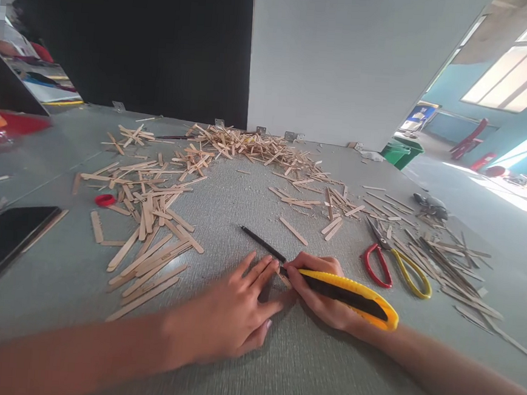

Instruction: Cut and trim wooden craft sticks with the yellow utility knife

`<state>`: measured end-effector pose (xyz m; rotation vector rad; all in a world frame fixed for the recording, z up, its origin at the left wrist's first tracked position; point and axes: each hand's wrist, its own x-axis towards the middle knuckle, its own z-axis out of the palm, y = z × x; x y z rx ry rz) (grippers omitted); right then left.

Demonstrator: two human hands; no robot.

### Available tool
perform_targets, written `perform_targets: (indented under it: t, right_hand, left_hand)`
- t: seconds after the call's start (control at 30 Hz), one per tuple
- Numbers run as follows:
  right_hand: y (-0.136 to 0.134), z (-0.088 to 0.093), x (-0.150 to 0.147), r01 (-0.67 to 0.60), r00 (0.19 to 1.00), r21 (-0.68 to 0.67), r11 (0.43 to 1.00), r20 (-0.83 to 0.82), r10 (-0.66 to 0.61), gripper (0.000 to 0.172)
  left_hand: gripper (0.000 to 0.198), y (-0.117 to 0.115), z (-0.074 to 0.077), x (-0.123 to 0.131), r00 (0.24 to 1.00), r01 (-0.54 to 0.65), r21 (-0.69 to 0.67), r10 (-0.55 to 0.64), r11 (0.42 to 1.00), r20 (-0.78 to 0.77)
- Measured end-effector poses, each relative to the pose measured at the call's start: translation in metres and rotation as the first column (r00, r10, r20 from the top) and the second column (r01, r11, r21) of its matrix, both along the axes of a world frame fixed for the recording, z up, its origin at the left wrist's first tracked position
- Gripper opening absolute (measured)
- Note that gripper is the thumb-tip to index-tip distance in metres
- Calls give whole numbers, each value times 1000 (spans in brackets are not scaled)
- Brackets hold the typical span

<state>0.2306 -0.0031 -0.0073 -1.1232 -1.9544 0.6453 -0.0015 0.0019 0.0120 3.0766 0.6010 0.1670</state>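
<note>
My right hand (322, 290) is wrapped round a yellow and black utility knife (347, 295), whose front end points left toward my other hand. My left hand (245, 309) rests on the table with its fingertips at a small piece of wooden craft stick (284, 277), holding it down by the knife's front end. Most of that piece is hidden by my fingers. A thin black pointed rod (262, 242) extends just beyond my fingertips; whether it lies apart from the knife I cannot tell.
Loose craft sticks (153, 207) lie to the left, with a pile (253, 145) at the back. On the right are red-and-yellow-handled scissors (388, 262) and dark strips (450, 261). A phone (8, 244) and red ring (105, 199) lie left. Upright panels (338, 63) stand behind.
</note>
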Motion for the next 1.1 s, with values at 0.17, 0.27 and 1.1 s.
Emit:
perform_targets:
  t: [0.17,0.27,1.1]
  right_hand:
    - [0,-3,1,-57,998,39,998,-24,58,25]
    - [0,-5,2,-74,997,44,996,-21,75,24]
    - [-2,-7,5,-58,998,35,998,-8,58,26]
  left_hand:
    - [41,-1,3,1,1000,-13,-81,13,997,-4]
    - [41,-1,2,0,1000,-21,-79,21,997,-3]
    - [62,-2,2,0,999,-39,-83,36,996,-40]
